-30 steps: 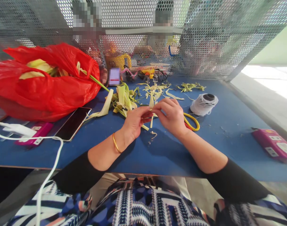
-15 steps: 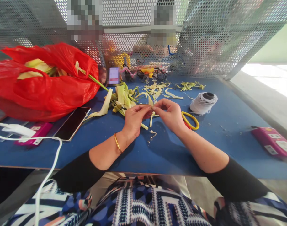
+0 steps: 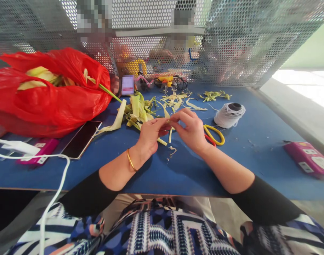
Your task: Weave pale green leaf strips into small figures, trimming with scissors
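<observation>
"What's changed?"
"The right hand (image 3: pixel 189 128) has arched its index finger higher; it and the left hand (image 3: pixel 150 136) pinch together on the pale strip (image 3: pixel 166 112), tip toward eleven o'clock"
"Meaning?"
"Probably a regrip, not a release"

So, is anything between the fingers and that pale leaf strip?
Nothing visible is: the left hand and right hand meet right at the pale leaf strip. The white thread spool sits off to the right.
</observation>
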A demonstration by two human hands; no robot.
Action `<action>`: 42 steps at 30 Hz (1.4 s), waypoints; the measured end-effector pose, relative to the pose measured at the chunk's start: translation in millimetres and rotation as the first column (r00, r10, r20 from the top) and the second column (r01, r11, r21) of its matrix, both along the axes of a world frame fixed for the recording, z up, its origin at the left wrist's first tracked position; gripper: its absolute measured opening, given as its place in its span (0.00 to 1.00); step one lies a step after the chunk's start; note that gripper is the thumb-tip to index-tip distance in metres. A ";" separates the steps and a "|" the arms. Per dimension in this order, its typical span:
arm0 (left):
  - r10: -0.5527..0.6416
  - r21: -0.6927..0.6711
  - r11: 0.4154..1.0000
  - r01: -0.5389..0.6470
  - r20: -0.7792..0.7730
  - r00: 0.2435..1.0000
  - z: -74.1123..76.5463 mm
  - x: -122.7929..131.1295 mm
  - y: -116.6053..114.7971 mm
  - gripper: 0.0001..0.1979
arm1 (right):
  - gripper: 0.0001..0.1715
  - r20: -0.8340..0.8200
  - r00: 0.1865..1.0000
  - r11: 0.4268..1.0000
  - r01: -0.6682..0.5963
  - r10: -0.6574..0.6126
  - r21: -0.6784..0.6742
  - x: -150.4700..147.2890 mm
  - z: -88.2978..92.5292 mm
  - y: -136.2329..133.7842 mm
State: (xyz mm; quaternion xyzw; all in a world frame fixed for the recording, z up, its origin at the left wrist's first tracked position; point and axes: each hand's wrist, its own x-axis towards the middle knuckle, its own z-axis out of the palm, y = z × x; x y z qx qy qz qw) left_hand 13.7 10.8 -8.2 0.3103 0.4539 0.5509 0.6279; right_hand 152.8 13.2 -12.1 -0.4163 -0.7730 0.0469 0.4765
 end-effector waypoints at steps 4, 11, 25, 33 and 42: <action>-0.019 -0.032 0.999 0.020 0.023 1.000 0.9 -1.7 0.2 0.06 | 0.10 0.148 0.988 0.990 0.020 -0.041 0.136 2.6 -1.6 1.8; -0.011 0.017 1.000 0.010 0.079 0.997 1.1 0.1 -2.3 0.08 | 0.13 0.240 0.969 0.996 0.049 -0.066 0.076 1.8 3.1 0.2; 0.033 0.066 0.997 -0.035 0.025 0.999 -1.0 1.1 -4.5 0.04 | 0.07 -0.185 0.980 0.953 0.015 -0.074 -0.303 -8.2 4.1 -5.7; 0.008 0.111 0.994 -0.005 -0.019 1.000 1.5 1.6 -6.4 0.08 | 0.05 -0.378 0.915 0.893 -0.051 -0.138 -0.448 -7.7 1.7 -1.1; 0.044 0.149 0.989 -0.022 -0.144 0.989 1.4 -1.9 0.3 0.10 | 0.09 -0.593 0.804 0.802 -0.327 -0.042 -0.501 -5.5 -1.4 6.2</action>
